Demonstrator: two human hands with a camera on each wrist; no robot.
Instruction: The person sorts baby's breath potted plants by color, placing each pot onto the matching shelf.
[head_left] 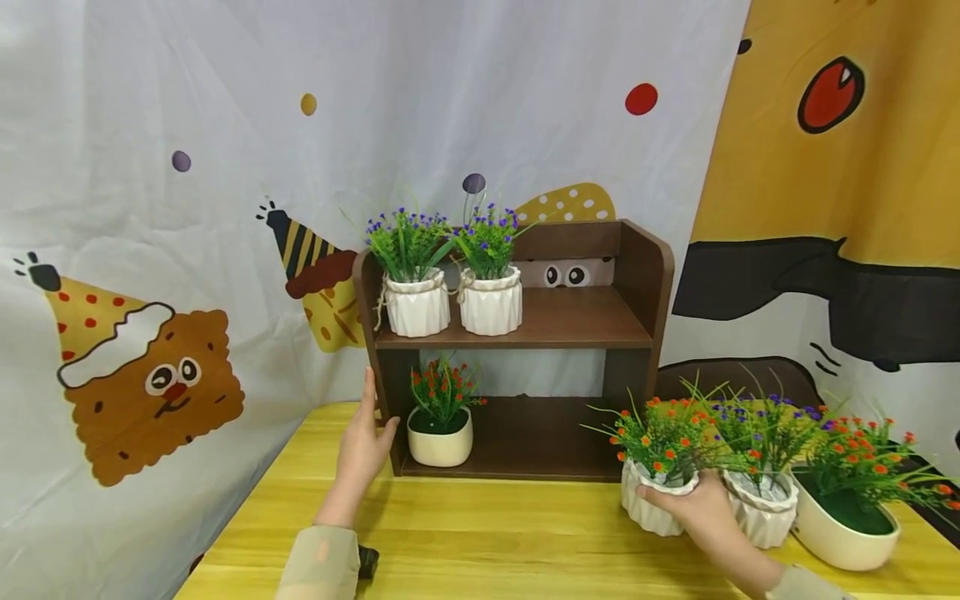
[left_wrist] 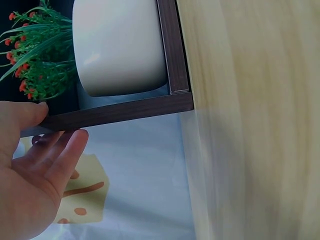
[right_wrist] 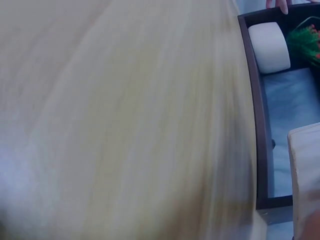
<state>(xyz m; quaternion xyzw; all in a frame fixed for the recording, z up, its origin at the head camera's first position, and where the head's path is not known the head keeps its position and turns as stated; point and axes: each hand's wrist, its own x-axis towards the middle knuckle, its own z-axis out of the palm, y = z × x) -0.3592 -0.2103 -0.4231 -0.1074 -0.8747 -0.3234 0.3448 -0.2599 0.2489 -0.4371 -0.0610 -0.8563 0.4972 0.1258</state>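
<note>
Head view, lower right: a white pot (head_left: 643, 512) is gripped by the right hand (head_left: 699, 507); lower left: the shelf (head_left: 543, 433) is touched by the straight-fingered left hand (head_left: 363, 446).

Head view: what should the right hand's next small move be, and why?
Probably raise the orange-flowered white pot toward the right side of the upper shelf: the right hand grips it, two similar white pots stand at that shelf's left, and room shows beside them.
</note>
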